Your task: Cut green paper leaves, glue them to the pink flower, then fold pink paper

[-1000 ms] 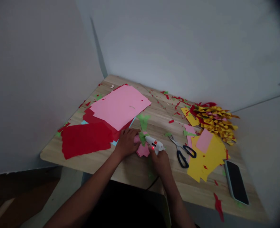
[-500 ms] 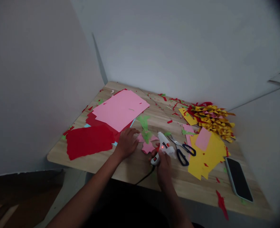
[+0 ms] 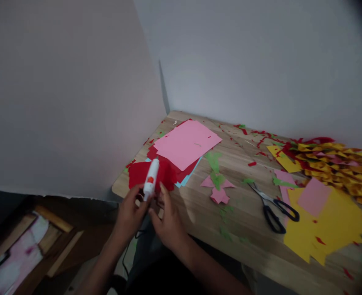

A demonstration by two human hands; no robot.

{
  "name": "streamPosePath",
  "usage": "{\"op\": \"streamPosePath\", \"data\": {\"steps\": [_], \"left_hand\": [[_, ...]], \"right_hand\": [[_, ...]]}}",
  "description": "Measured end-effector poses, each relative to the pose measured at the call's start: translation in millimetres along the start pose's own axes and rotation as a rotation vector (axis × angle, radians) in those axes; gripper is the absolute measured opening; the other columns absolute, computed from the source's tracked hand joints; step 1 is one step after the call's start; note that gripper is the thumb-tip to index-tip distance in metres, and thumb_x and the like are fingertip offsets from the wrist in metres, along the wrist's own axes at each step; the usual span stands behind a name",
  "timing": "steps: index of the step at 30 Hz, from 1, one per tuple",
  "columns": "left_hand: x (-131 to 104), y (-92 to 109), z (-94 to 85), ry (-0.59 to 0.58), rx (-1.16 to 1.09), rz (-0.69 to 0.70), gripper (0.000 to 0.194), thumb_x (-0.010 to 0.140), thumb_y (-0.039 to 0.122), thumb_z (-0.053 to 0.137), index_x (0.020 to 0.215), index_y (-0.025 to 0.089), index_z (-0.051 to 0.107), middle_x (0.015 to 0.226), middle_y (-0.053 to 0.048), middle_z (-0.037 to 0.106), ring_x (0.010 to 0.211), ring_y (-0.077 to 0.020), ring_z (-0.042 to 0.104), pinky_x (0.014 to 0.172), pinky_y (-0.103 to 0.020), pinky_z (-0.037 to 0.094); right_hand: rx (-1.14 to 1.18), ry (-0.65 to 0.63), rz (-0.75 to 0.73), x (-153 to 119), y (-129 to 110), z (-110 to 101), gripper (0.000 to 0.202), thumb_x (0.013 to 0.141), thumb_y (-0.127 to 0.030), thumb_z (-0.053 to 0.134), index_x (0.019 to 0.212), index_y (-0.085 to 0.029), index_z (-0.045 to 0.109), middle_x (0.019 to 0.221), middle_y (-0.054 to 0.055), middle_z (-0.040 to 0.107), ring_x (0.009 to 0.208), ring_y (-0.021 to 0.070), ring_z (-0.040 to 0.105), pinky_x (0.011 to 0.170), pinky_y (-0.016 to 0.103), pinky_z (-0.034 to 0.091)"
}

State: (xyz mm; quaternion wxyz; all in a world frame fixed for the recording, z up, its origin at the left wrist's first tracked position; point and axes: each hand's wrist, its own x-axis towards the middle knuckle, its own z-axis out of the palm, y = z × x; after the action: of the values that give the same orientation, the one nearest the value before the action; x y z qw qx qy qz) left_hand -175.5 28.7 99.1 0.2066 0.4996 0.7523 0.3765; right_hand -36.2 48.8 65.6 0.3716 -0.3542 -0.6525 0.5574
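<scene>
A white hot glue gun (image 3: 151, 180) with an orange mark is held up at the table's near left edge. My left hand (image 3: 128, 215) is closed around its lower end. Right beside it, my right hand (image 3: 168, 221) has its thumb and index finger apart; whether its other fingers touch the gun is hidden. Behind the gun lies a crumpled red sheet (image 3: 168, 174). To the right on the table rest pink cut-paper pieces (image 3: 220, 196) and a green paper strip (image 3: 212, 161). The gun's black cord (image 3: 125, 260) hangs below the table edge.
A stack of pink sheets (image 3: 187, 143) lies over red and blue ones. Scissors (image 3: 271, 205) rest open beside yellow paper (image 3: 331, 225). A pile of folded yellow paper pieces (image 3: 337, 164) sits at the far right. Walls (image 3: 245, 61) enclose the table's left and back.
The glue gun has moved left, off the tabletop, from my right hand into my left. My left hand has left the pink pieces. The view has turned left.
</scene>
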Motion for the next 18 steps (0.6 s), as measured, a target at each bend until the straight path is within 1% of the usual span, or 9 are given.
{"op": "streamPosePath", "data": {"steps": [1,3,4,5,6,9,12,14,18], "left_hand": [[8,-6,-12.4,0.070,0.042,0.001,0.035,0.085,0.049,0.058,0.102,0.019,0.064,0.086,-0.002,0.068,0.073,-0.0184,0.061,0.065,-0.026,0.047],[27,-19,-35.3,0.140,0.093,-0.033,0.038,0.086,0.053,0.055,0.099,0.018,0.063,0.084,-0.002,0.067,0.071,-0.0185,0.059,0.065,-0.027,0.047],[37,-27,-44.2,0.148,0.101,-0.051,0.041,0.086,0.056,0.054,0.100,0.018,0.062,0.082,-0.002,0.067,0.070,-0.0185,0.058,0.063,-0.027,0.046],[49,-35,-50.8,0.131,0.092,-0.053,0.044,0.084,0.059,0.055,0.098,0.018,0.062,0.079,-0.002,0.066,0.068,-0.0188,0.058,0.063,-0.027,0.046],[61,-44,-54.8,0.088,0.058,-0.049,0.047,0.081,0.062,0.056,0.097,0.018,0.062,0.079,-0.002,0.066,0.070,-0.0196,0.058,0.065,-0.028,0.047],[94,-69,-53.5,-0.009,-0.054,-0.061,0.057,0.073,0.070,0.057,0.092,0.017,0.062,0.081,-0.004,0.068,0.079,-0.0229,0.061,0.072,-0.031,0.050],[119,-85,-43.2,-0.129,-0.079,-0.075,0.057,0.069,0.073,0.059,0.086,0.018,0.062,0.082,-0.004,0.069,0.080,-0.0233,0.061,0.072,-0.031,0.050],[128,-90,-37.6,-0.163,-0.063,-0.083,0.057,0.067,0.073,0.060,0.083,0.018,0.062,0.080,-0.004,0.068,0.075,-0.0219,0.059,0.068,-0.031,0.049],[134,-93,-34.3,-0.164,-0.037,-0.094,0.057,0.066,0.072,0.059,0.079,0.017,0.062,0.075,-0.004,0.067,0.070,-0.0214,0.057,0.065,-0.031,0.046]], "right_hand": [[0.000,-0.027,-0.001,-2,-2,3,0.072,0.088,-0.020,0.059,0.154,-0.022,0.029,0.140,0.013,0.059,0.126,0.0247,0.059,0.104,0.044,0.050],[-0.009,-0.061,0.018,-8,-4,4,0.065,0.086,-0.018,0.060,0.147,-0.024,0.041,0.134,0.012,0.061,0.121,0.0242,0.060,0.102,0.043,0.050],[-0.022,-0.078,0.031,-12,-4,1,0.057,0.085,-0.017,0.060,0.141,-0.024,0.048,0.127,0.010,0.064,0.115,0.0236,0.062,0.100,0.042,0.051],[-0.031,-0.095,0.051,-17,-3,-2,0.050,0.085,-0.016,0.059,0.134,-0.023,0.054,0.119,0.009,0.067,0.108,0.0225,0.064,0.097,0.041,0.051],[-0.038,-0.113,0.076,-23,-1,-7,0.044,0.085,-0.015,0.058,0.128,-0.023,0.057,0.110,0.007,0.069,0.102,0.0215,0.065,0.094,0.039,0.052],[-0.042,-0.142,0.170,-40,7,-23,0.031,0.088,-0.017,0.055,0.118,-0.022,0.063,0.093,0.004,0.069,0.090,0.0196,0.066,0.085,0.035,0.051],[-0.043,-0.115,0.246,-57,14,-35,0.022,0.090,-0.021,0.055,0.110,-0.022,0.065,0.090,0.003,0.068,0.084,0.0185,0.065,0.080,0.033,0.049],[-0.028,-0.094,0.271,-68,17,-41,0.019,0.091,-0.022,0.054,0.106,-0.022,0.066,0.086,0.003,0.068,0.082,0.0180,0.065,0.080,0.032,0.048],[-0.013,-0.078,0.286,-82,13,-56,0.016,0.092,-0.025,0.053,0.103,-0.023,0.065,0.084,0.002,0.068,0.080,0.0172,0.065,0.077,0.030,0.048]]}}
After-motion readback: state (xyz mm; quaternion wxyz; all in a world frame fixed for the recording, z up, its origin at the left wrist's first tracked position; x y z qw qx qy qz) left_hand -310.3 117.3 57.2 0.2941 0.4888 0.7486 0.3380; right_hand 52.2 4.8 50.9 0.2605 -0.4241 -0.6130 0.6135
